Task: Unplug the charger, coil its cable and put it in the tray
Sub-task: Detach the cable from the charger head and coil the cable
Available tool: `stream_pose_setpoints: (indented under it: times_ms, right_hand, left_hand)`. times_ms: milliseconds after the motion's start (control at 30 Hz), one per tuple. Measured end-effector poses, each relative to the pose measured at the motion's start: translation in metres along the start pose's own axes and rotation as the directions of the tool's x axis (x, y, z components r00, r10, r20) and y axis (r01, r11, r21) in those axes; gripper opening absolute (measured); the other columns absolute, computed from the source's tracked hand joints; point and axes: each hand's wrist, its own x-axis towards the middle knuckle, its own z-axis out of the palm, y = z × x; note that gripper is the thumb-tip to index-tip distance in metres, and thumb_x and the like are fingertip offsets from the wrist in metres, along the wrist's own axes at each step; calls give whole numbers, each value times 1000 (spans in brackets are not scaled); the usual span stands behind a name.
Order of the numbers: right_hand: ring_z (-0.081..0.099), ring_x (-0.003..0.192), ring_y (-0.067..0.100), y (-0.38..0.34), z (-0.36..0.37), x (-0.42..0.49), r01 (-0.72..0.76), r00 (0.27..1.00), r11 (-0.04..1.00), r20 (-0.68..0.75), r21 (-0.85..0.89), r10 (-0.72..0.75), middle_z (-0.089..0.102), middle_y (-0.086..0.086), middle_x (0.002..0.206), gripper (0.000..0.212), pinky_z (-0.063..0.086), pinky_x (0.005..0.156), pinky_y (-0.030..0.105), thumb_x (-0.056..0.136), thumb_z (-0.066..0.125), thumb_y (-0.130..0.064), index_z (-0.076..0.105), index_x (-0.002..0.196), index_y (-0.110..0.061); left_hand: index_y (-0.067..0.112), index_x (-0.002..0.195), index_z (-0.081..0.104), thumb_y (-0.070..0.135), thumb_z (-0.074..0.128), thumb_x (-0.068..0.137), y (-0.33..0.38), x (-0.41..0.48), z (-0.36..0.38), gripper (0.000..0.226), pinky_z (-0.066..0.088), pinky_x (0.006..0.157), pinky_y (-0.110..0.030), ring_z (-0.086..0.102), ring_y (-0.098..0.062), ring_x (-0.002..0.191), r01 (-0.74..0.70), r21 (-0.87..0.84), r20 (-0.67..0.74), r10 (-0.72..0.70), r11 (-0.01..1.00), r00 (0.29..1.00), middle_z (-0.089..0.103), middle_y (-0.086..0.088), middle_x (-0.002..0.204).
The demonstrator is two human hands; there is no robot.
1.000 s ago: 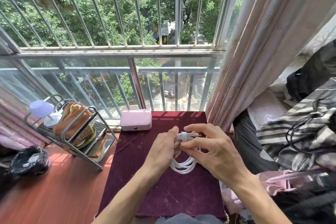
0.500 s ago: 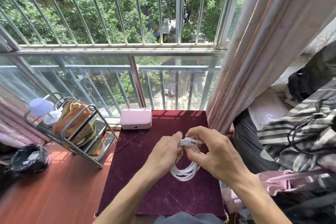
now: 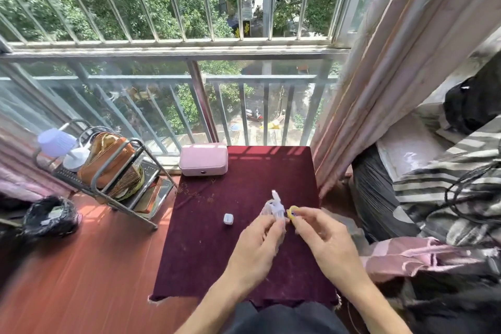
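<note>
My left hand [image 3: 259,241] grips the coiled white cable [image 3: 273,207] above the maroon-covered table [image 3: 206,252]; one plug end sticks up from the bundle. My right hand [image 3: 322,236] pinches a small yellow band [image 3: 292,211] right beside the coil. The white charger block [image 3: 228,218] lies alone on the cloth to the left of my hands. A pink closed case [image 3: 203,159] sits at the table's far left corner. The image is blurred around the coil.
A metal rack [image 3: 113,171] with bags and a small lamp [image 3: 58,144] stands left of the table on the red floor. A curtain [image 3: 379,62] hangs at the right, with piled clothes [image 3: 447,184] behind it. Window bars run along the far side.
The view has tilted down. The coil moved up and right in my left hand; my right hand let go of it and now holds a yellow band. The charger block is now visible on the cloth.
</note>
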Motion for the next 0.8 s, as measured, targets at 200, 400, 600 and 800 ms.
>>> stream_pose_setpoints:
  times_ms: [200, 400, 600, 800]
  right_hand:
    - [79, 89, 9, 35, 24, -15, -304, 952, 930, 86, 208, 293, 85, -4, 97, 15, 58, 65, 17, 93, 79, -16, 80, 106, -23]
    - [80, 95, 25, 79, 18, -4, -502, 865, 826, 137, 256, 483, 84, 11, 101, 15, 64, 85, 39, 97, 74, -13, 80, 110, -8]
    - [63, 61, 3, 140, 17, 7, -641, 762, 749, 18, 168, 648, 70, -5, 74, 19, 43, 57, 21, 105, 62, -22, 77, 93, -19]
    - [73, 67, 7, 202, 29, 10, -759, 591, 520, 83, 392, 802, 76, -10, 85, 19, 47, 60, 22, 107, 59, -34, 75, 105, -25]
  left_hand:
    - [15, 93, 78, 12, 68, 89, -50, -4, 26, 11, 51, 74, -40, 61, -20, 85, -110, 481, -53, 155, 870, 987, 68, 2, 88]
    - [24, 117, 74, 23, 71, 90, -98, 4, 31, 27, 51, 86, -24, 59, -12, 98, -155, 361, 172, 98, 920, 980, 62, 3, 103]
    - [29, 103, 73, 24, 65, 91, -169, 21, 20, 15, 45, 72, -14, 60, -2, 77, 350, 195, -125, -330, 916, 936, 67, 11, 89]
    - [5, 127, 62, 26, 64, 93, -274, 90, -8, 40, 45, 97, -32, 63, -25, 106, 700, 309, -286, -639, 644, 714, 72, -8, 105]
